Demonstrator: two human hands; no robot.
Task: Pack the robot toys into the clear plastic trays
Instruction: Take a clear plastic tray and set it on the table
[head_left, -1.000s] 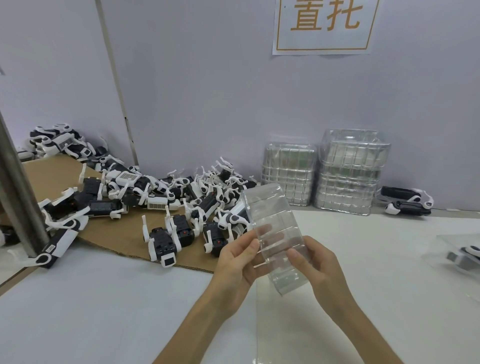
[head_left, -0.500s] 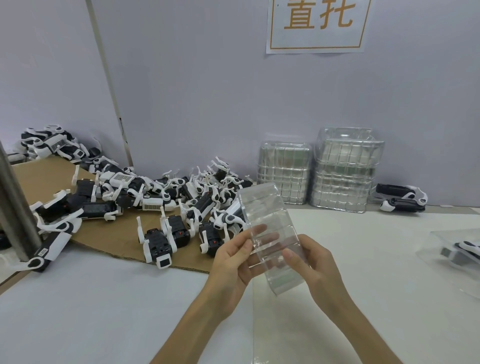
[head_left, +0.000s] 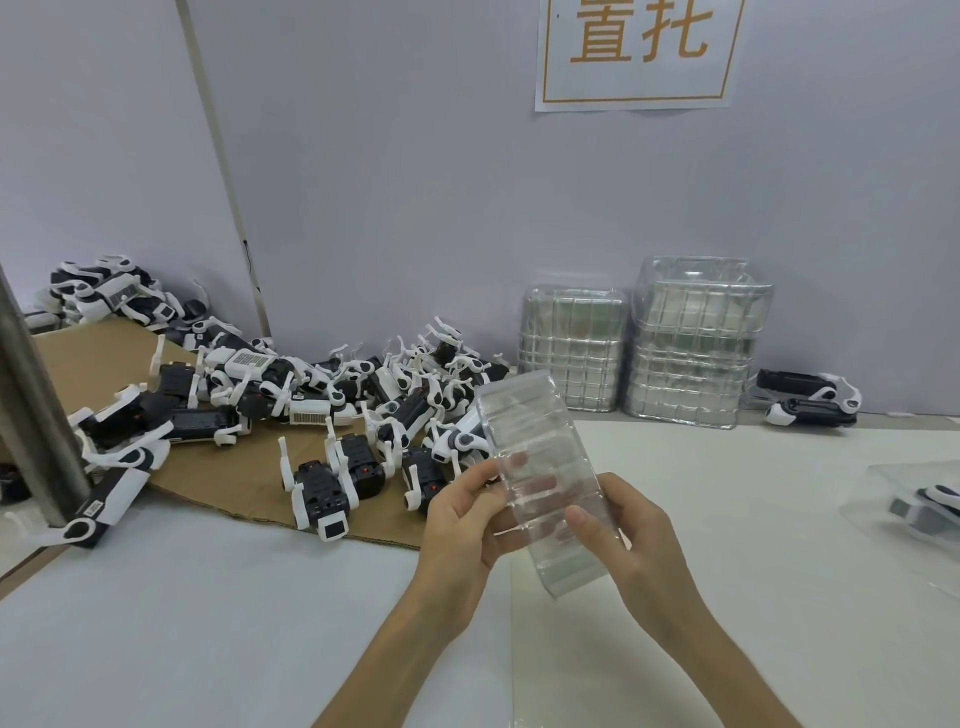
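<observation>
Both hands are holding one empty clear tray (head_left: 535, 457) at the centre of the frame, raised above the table (head_left: 208, 634). The left hand (head_left: 460, 525) is gripping the tray's left edge, with the thumb on top and the fingers curling underneath, showing through the plastic. The right hand (head_left: 636, 540) is gripping the right edge, with the thumb pressing on the upper face. The tray is tilting away from the camera, and its compartments are holding nothing.

Progress is judged as early. A large pile of robot toys (head_left: 332, 395) is lying loose on the cardboard (head_left: 104, 353) at centre left. Two stacks of trays (head_left: 696, 343) are standing against the wall, right of centre. At the right edge of the frame a second tray (head_left: 883, 483) is lying on the table and appears to be holding one toy, though the frame is cutting it off. Nearly all the toys are waiting to be packed, starting with the tray in hand
</observation>
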